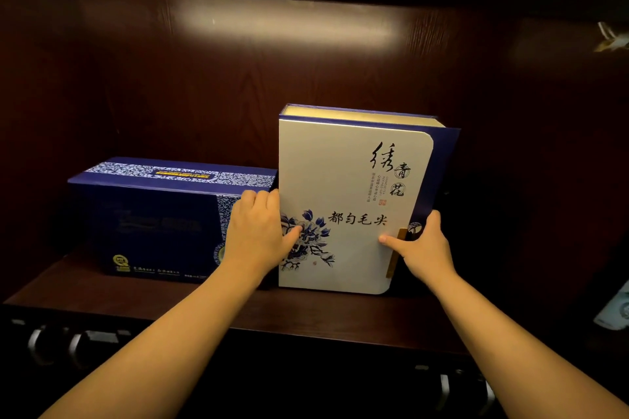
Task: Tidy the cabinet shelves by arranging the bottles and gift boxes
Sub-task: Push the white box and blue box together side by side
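A tall white gift box [347,180] with blue flower print and black calligraphy stands upright on the dark wooden shelf [306,309], right of centre. My left hand [258,231] grips its left edge, thumb across the front. My right hand [422,245] grips its right edge by the blue spine, thumb on the front. A dark blue gift box [153,214] with patterned white bands lies lengthwise to the left, its right end touching the white box behind my left hand.
The cabinet's dark back panel [306,78] rises behind the boxes, lit by a glare strip. Metal drawer handles [58,343] sit below the shelf front at left and right. A pale object [616,313] shows at the right edge.
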Demonstrator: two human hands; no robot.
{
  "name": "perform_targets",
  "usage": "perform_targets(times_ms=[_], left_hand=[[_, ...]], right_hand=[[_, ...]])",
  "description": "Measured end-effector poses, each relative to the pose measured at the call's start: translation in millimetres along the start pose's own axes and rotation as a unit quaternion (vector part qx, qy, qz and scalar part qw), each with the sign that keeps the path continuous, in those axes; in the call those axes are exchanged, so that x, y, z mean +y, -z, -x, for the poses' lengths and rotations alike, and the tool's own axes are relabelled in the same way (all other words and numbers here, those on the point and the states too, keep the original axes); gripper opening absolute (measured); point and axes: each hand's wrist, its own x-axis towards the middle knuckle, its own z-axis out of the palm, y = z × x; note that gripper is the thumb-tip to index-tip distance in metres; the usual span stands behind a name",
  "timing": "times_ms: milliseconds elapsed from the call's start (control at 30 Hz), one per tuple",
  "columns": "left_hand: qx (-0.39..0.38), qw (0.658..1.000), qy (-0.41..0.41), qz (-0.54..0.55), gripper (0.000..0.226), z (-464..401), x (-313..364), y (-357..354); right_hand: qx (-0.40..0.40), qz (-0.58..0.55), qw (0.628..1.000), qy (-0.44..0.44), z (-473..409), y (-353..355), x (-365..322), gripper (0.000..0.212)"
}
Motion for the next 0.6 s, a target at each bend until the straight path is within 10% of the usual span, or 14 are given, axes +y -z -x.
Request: perform_targets(times_ms=[167,333,600], left_hand=[[0.041,0.998,-0.056,-0.006,0.081,-7,-37,8],[-0.174,0.976,0.042,-0.123,0.134,-21,-58,9],[-0.211,0.97,0.037,-0.117,0.132,-32,-66,6]], right_hand=[[-0.027,-0.061,0.998,-0.002,-9,8,9,0.085],[-0.084,-0.114,0.99,-0.021,-9,0,16,0.1],[-0.109,-0.141,0.984,-0.006,-7,-12,8,0.095]])
